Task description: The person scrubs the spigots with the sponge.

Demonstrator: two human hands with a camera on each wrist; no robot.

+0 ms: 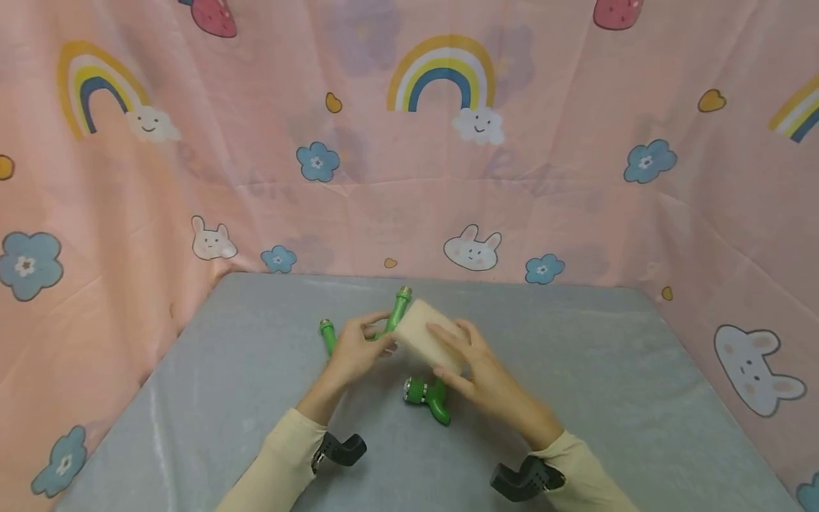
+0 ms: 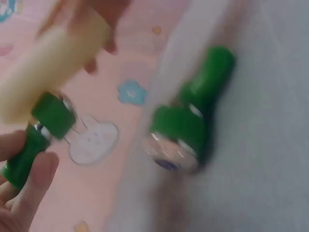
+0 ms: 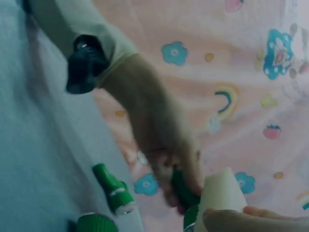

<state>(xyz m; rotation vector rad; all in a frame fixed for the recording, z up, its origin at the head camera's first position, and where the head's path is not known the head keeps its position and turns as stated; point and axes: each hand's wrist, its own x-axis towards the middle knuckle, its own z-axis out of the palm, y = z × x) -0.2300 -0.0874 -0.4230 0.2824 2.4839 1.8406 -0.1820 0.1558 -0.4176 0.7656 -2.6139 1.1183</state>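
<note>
In the head view, my left hand (image 1: 355, 350) grips a green hose nozzle (image 1: 399, 307) by its handle, its end pointing up and away. My right hand (image 1: 489, 373) holds a cream sponge block (image 1: 422, 331) between thumb and fingers. The sponge (image 2: 58, 65) lies against or very close to the nozzle's head (image 2: 52, 116) in the left wrist view; contact is blurred. A second green nozzle (image 1: 427, 395) with a silvery face lies on the table under the sponge. Another green nozzle (image 1: 328, 334) lies left of my left hand, partly hidden by it.
A grey cloth-covered table (image 1: 563, 355) extends to both sides and behind the hands. Beyond it hangs a pink patterned curtain (image 1: 397, 213). Black wrist devices (image 1: 342, 449) sit at both cuffs.
</note>
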